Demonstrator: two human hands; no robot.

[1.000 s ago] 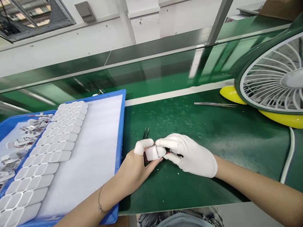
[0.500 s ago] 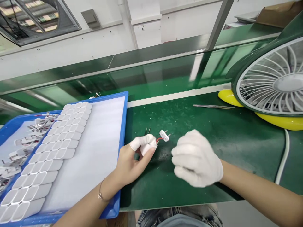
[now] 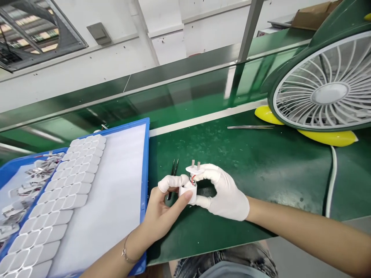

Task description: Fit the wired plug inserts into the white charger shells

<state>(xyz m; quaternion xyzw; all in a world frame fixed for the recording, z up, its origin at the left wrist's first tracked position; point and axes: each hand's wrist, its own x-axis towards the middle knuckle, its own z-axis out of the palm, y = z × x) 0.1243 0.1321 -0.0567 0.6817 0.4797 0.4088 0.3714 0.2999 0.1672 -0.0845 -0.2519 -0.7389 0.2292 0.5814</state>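
Observation:
Between thumb and fingers, my left hand point(image 3: 166, 206) grips a small white housing point(image 3: 188, 192) above the green table; one of its fingers wears a white cover. A round white plug cap point(image 3: 194, 170) with two metal pins pointing up sits over the housing's open top, joined to it by red and dark wires point(image 3: 193, 179). My right hand point(image 3: 223, 191), in a white glove, pinches the cap's right side with its fingers, its thumb against the housing. Black tweezers point(image 3: 174, 168) lie behind my left hand, partly hidden by it.
At the left, a blue tray point(image 3: 147, 154) holds rows of white housings point(image 3: 68, 185); another blue tray point(image 3: 11, 164) beyond holds wired plug parts. Metal tweezers point(image 3: 249, 127) lie near the back. A fan point(image 3: 330, 92) with yellow feet stands at the right, its cable point(image 3: 332, 181) running down the table.
My right hand has moved left and taken hold of the plug cap. The cap's pins have turned from pointing right to pointing up. The view has shifted slightly.

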